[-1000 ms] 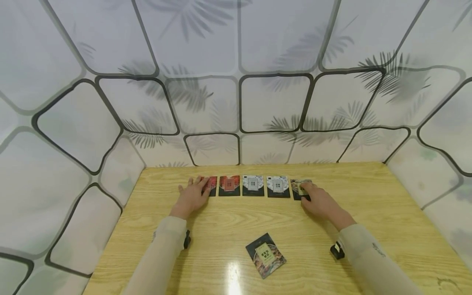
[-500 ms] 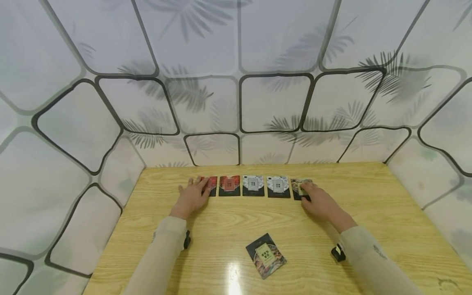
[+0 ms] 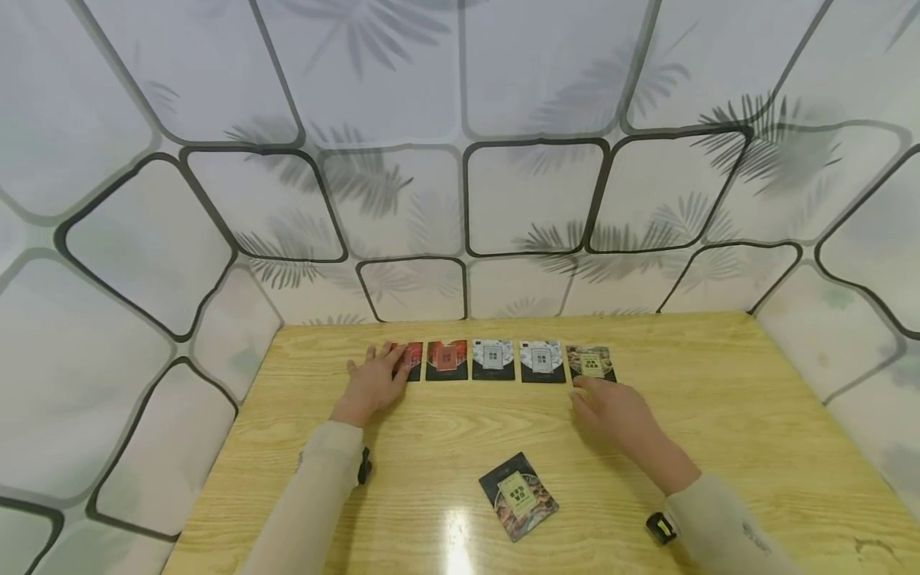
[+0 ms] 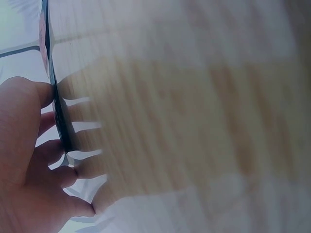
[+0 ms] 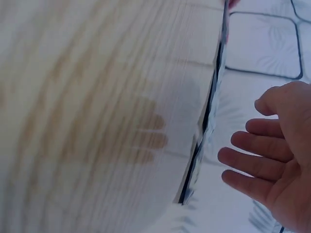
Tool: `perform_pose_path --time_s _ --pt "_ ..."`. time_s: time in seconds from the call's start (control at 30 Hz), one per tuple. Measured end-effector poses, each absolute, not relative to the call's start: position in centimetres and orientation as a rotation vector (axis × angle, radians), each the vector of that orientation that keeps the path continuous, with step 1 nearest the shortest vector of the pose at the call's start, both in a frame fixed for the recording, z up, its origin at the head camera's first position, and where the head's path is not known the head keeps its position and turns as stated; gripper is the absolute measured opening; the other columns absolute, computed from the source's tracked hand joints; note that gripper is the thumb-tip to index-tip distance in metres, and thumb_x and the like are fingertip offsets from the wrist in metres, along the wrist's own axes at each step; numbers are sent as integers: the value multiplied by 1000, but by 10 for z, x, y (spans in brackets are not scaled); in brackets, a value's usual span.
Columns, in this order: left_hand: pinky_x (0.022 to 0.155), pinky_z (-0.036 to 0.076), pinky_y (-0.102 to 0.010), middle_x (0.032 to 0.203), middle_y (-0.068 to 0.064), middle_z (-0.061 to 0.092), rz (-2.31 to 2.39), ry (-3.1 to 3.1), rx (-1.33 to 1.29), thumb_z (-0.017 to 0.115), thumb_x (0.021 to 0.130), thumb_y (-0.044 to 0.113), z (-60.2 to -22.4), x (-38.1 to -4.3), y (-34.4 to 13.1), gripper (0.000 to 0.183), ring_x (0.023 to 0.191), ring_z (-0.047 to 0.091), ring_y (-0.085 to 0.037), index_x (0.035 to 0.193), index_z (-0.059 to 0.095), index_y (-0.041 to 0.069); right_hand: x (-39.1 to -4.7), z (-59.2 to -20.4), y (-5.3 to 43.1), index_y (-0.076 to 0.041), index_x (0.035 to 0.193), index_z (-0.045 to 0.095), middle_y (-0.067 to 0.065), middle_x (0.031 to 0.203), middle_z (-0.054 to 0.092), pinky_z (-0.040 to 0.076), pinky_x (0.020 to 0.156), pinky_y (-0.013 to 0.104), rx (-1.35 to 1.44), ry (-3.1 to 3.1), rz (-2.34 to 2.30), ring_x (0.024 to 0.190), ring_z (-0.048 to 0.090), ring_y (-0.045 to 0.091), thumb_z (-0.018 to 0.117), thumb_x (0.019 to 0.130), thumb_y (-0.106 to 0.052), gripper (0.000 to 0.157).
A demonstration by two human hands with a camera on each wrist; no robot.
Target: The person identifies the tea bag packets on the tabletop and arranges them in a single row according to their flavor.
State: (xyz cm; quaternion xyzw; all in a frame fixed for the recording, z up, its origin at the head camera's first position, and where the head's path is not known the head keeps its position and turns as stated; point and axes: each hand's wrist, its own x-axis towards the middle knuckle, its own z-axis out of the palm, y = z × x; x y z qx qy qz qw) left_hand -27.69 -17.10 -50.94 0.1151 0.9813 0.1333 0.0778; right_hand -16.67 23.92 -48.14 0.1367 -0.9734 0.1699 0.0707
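Several flat printed packets lie in a row along the back of the table. My left hand (image 3: 370, 387) rests with spread fingers on the leftmost red-and-black packet (image 3: 414, 363), partly covering it; the left wrist view shows fingertips against that packet's edge. To its right come another red-and-black packet (image 3: 447, 362), a white-and-black packet (image 3: 493, 361) and a second white-and-black packet (image 3: 542, 362). At the row's right end is a dark packet (image 3: 592, 362) with a yellow-green label. Just in front of it hovers my right hand (image 3: 621, 415), fingers loosely bent, nothing held.
Nearer the front, a single dark packet (image 3: 519, 497) with a yellow-green label lies tilted on the wooden table (image 3: 431, 431). Patterned fabric walls (image 3: 532, 200) stand at the back and both sides.
My right hand has come off the rightmost packet and drawn back toward me, leaving its label uncovered. The left hand and the packets stay in place.
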Motion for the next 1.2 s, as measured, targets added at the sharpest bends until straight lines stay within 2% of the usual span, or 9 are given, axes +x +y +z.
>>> perform_pose_path --time_s 0.1,0.13,0.2,0.37,0.53,0.63,0.87,1.2 --pt "115 18 -86 173 -21 27 396 2938 343 42 113 38 -508 -277 -171 58 158 21 -53 166 36 16 -157 -478 228 -4 107 77 10 93 79 57 59 34 461 -2832 499 65 68 16 72 100 -17 16" --pt "115 18 -86 173 -21 27 395 2936 341 42 113 38 -508 -277 -171 58 158 21 -54 166 36 16 -154 -477 225 -6 101 77 7 89 77 55 56 31 486 -2806 502 63 66 13 74 99 -16 11" --pt "115 18 -86 173 -21 27 393 2934 339 41 113 37 -507 -277 -170 58 158 21 -54 166 36 16 -148 -479 219 -9 97 76 3 87 75 55 59 28 545 -2758 485 70 67 12 77 96 -16 7" --pt "116 17 -86 173 -20 27 407 2923 327 42 113 38 -506 -276 -170 58 159 20 -53 167 35 17 -132 -488 208 -8 112 75 3 105 74 62 75 34 762 -2684 453 94 71 19 82 92 -20 24" --pt "117 16 -86 174 -19 25 412 2916 323 41 113 40 -505 -276 -170 59 160 18 -52 167 34 18 -115 -487 194 -9 128 72 4 120 73 63 89 43 961 -2680 490 108 71 23 80 94 -25 39" --pt "117 15 -86 174 -19 24 417 2915 326 41 113 40 -506 -276 -171 59 160 18 -52 168 33 18 -108 -487 186 -11 135 69 4 125 71 61 94 44 1049 -2723 505 113 70 22 77 96 -27 43" --pt "116 16 -86 174 -20 25 406 2911 332 40 113 39 -507 -276 -171 59 159 18 -53 167 33 17 -96 -490 172 -15 139 67 0 129 68 59 96 41 1199 -2817 549 116 67 18 66 105 -34 39" --pt "116 15 -86 174 -19 24 411 2913 332 40 114 41 -506 -275 -170 59 160 17 -52 168 32 18 -92 -497 160 -17 138 68 0 130 69 58 97 43 1220 -2841 448 118 66 19 60 106 -49 46"
